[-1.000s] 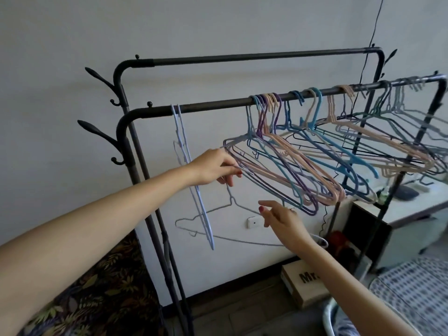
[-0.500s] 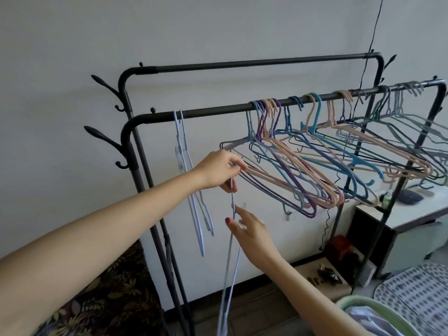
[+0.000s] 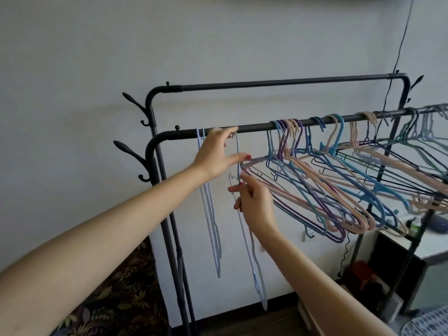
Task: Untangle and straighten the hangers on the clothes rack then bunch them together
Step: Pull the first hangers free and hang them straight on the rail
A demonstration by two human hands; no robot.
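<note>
Both hands are up at the front rail (image 3: pixel 254 129) of the black clothes rack (image 3: pixel 155 151), close to its left-hand bend. The left hand (image 3: pixel 217 154) is spread fairly wide, fingers long and nearly straight: the upper fingertips reach the rail where the hook of a pale blue hanger (image 3: pixel 252 263) goes over it, and the thumb stretches right toward the near tip of the tangled bunch. Whether those fingers actually pinch the hook, I cannot tell; they look laid against it.

Just below, the right hand (image 3: pixel 254 202) is narrow, fingers curled in, pinching the thin wire of that pale blue hanger a little way under its neck. The hanger hangs edge-on, its long frame dropping almost to the floor line beside the right forearm.

To the left, at the rail's very end near the bend, two more pale blue hangers (image 3: pixel 211 226) hang straight and edge-on, apart from the hands.

To the right, the tangled bunch (image 3: pixel 327 190) of blue, purple and peach hangers sits hooked along the middle of the rail, frames slanting down and right, crossing one another. Further hangers (image 3: pixel 412 146) in teal and peach crowd the right end of the rail. The rack's rear rail (image 3: pixel 291 82) carries nothing that shows.
</note>
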